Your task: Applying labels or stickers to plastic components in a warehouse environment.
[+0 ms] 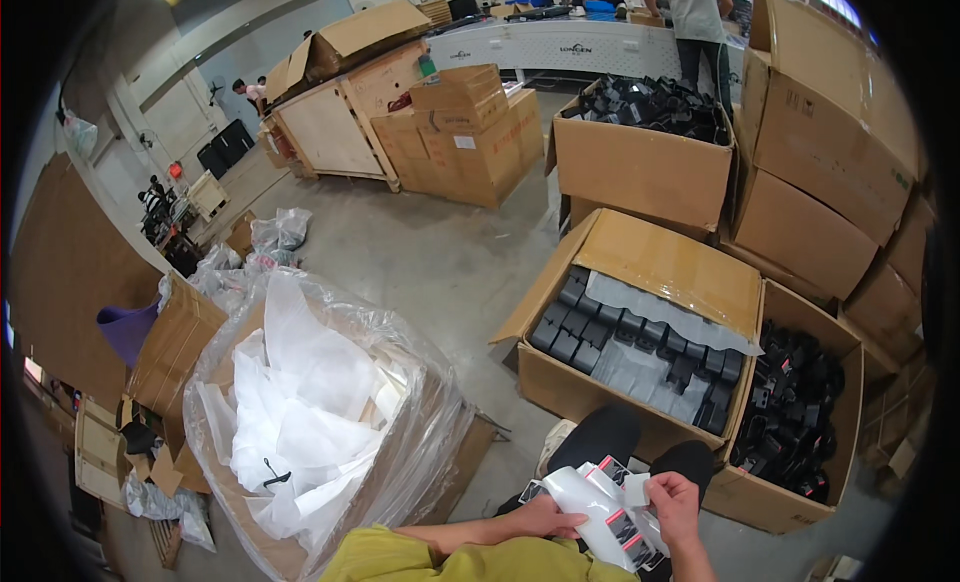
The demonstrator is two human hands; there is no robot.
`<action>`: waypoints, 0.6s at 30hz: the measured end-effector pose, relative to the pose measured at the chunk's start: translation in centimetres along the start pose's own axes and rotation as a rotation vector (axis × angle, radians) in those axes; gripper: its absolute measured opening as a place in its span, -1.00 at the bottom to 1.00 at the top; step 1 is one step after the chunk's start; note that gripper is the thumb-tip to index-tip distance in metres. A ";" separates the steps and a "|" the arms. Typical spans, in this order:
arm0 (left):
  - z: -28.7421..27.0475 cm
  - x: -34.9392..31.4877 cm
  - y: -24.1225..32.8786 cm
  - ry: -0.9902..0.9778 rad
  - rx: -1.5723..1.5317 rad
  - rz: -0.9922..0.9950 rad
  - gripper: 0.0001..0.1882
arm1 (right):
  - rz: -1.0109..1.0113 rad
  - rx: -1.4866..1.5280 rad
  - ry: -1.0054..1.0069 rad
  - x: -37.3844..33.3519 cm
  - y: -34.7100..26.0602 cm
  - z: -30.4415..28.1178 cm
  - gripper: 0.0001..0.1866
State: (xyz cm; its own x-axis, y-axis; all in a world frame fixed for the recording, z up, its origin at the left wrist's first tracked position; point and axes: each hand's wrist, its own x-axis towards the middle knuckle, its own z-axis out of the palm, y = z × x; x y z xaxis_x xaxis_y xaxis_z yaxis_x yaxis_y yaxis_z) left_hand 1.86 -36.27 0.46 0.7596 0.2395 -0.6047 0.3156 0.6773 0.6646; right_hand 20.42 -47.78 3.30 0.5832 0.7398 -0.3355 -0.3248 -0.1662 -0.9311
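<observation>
Warehouse floor; white wrapped part [600, 512] diagonal.

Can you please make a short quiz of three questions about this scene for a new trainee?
1. True or false: both hands hold the white wrapped part.
2. What fills the plastic-lined box on the person's left? A) white foam sheets B) black parts
3. What colour are the parts in the open box ahead?

Key: 1 true: left hand and right hand both grip it. 2 A. 3 black.
</observation>
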 end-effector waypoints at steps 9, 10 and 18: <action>1.7 -2.4 5.0 -0.163 0.512 0.257 -0.65 | -0.451 -0.591 0.056 -1.5 -1.1 2.2 -0.89; 2.5 -1.1 4.0 -0.166 0.336 0.356 -0.67 | -0.548 -0.655 0.035 -1.2 -0.9 2.9 -0.89; 3.1 3.3 5.4 -0.185 0.087 0.413 -0.66 | -0.528 -0.541 -0.120 -1.1 -3.4 2.4 -0.90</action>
State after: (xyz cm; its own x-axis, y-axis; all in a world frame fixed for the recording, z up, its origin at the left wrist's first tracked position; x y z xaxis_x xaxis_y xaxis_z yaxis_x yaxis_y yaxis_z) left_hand 7.78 -33.95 3.43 0.9179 0.3436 -0.1984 0.0056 0.4888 0.8724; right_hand 19.15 -46.46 7.20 0.4649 0.8704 0.1622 0.4026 -0.0446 -0.9143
